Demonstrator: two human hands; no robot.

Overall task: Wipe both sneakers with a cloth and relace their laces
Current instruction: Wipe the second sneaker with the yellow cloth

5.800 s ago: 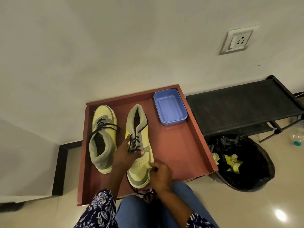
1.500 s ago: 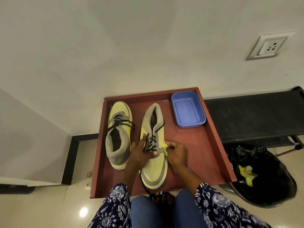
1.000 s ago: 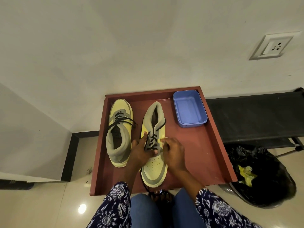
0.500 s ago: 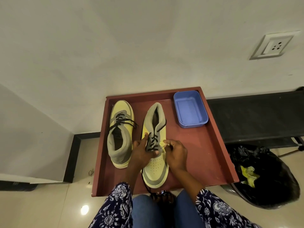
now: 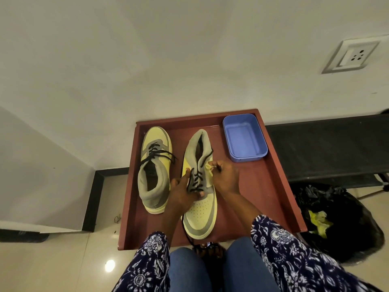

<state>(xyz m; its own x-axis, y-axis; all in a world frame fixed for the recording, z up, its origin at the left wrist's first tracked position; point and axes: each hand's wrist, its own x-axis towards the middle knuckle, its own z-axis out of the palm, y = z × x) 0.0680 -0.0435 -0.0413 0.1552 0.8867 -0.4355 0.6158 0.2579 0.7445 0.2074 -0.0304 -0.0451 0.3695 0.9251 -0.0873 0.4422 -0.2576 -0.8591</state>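
While the left hand steadies the near sneaker, its grip clasping the laced throat, the right hand, pinching a small yellow cloth, should wipe with short, light strokes around the black lace.

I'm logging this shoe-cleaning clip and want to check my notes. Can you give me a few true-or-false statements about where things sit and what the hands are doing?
1. Both sneakers lie on the red tray. True.
2. The blue tub holds a sneaker. False: nothing shows in it.
3. The right hand pinches a yellow cloth against the right sneaker. True.
4. The left hand grips the left sneaker. False: it holds the right sneaker at its laces.
5. The two sneakers point the same way. False: their toes point opposite ways.
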